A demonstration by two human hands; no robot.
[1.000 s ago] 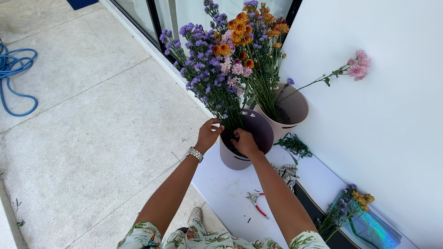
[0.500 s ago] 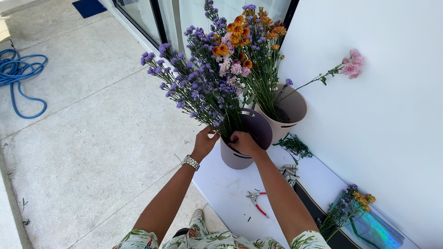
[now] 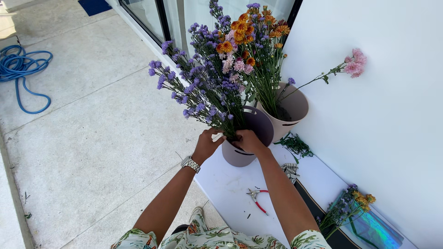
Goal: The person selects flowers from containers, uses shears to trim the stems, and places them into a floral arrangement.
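Both of my hands meet at the near rim of a mauve bucket on a white board. My left hand, with a metal watch at the wrist, and my right hand grip the stems of a bunch of purple flowers that leans out to the left over the floor. The stem ends are hidden behind my fingers and the rim.
Behind it stands a beige bucket with orange, purple and pink flowers. Red-handled snips, green cuttings and a wrapped bouquet lie on the white board. A blue hose lies on the concrete at far left; a white wall is on the right.
The purple bunch has tilted further left and spread out from the bucket. Both hands stay at the rim.
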